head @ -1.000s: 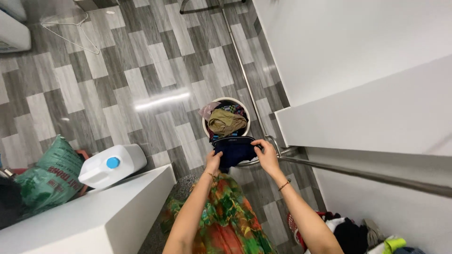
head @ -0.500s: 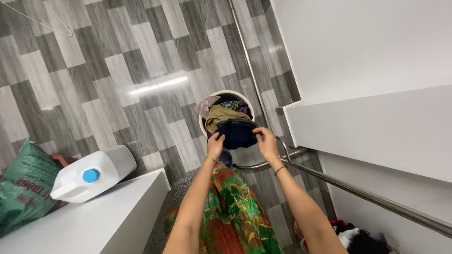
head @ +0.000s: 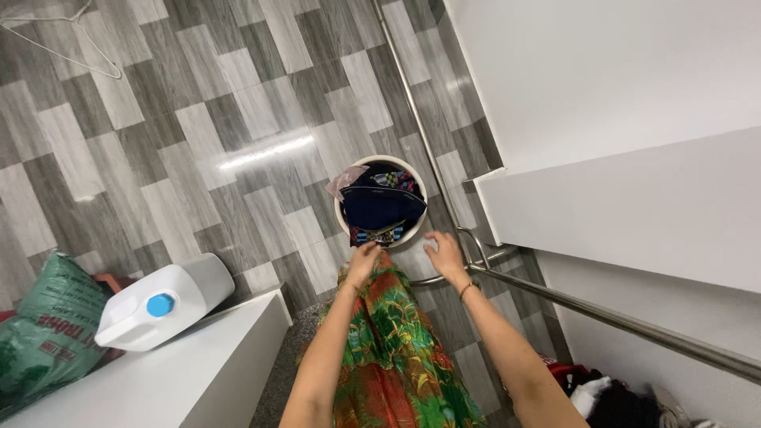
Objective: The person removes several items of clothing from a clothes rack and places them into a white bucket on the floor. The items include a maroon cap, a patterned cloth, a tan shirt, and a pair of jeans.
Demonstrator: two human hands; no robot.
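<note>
A round white laundry basket [head: 342, 215] stands on the grey tiled floor, filled with clothes. A dark navy garment [head: 380, 206] lies spread on top of the pile, with colourful fabric showing around it. My left hand [head: 363, 261] and my right hand [head: 444, 255] hover just in front of the basket, both empty with fingers apart. Neither hand touches the garment. Below my arms hangs my bright green and orange patterned skirt [head: 392, 357].
A white jug with a blue cap [head: 162, 301] lies on a white counter [head: 174, 372] at the lower left, beside a green sack [head: 40, 333]. A steel rail [head: 602, 317] crosses at the right under a white ledge [head: 626, 206]. More clothes [head: 610, 396] lie bottom right. A wire hanger [head: 59, 47] rests on the floor.
Both hands held the dark navy garment over the basket; it now lies on top of the clothes in the basket, and my hands have let go and drawn back slightly.
</note>
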